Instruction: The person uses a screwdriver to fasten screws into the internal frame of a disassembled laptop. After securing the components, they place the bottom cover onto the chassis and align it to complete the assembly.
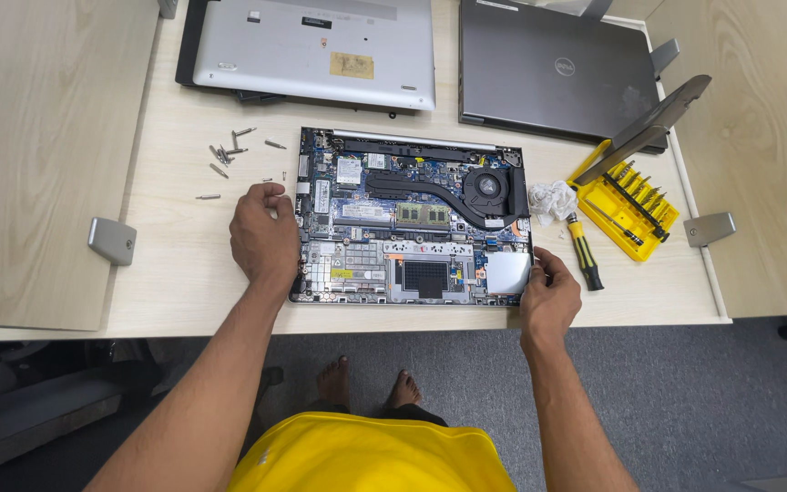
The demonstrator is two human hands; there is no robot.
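An opened laptop point(412, 219) lies bottom up on the pale wooden desk point(175, 273), its circuit board, black fan and heat pipe exposed. My left hand point(264, 235) rests at the laptop's left edge, fingers curled against the chassis side. My right hand point(548, 293) grips the near right corner, thumb on a silver rectangular part point(508, 271) inside the case. Both hands hold the laptop's body from opposite sides.
Several loose screws point(227, 155) lie left of the laptop. A yellow-handled screwdriver point(584, 252), a crumpled white tissue point(552, 199) and an open yellow bit case point(628, 205) sit to the right. A silver cover point(313, 50) and a grey closed laptop point(553, 68) lie behind.
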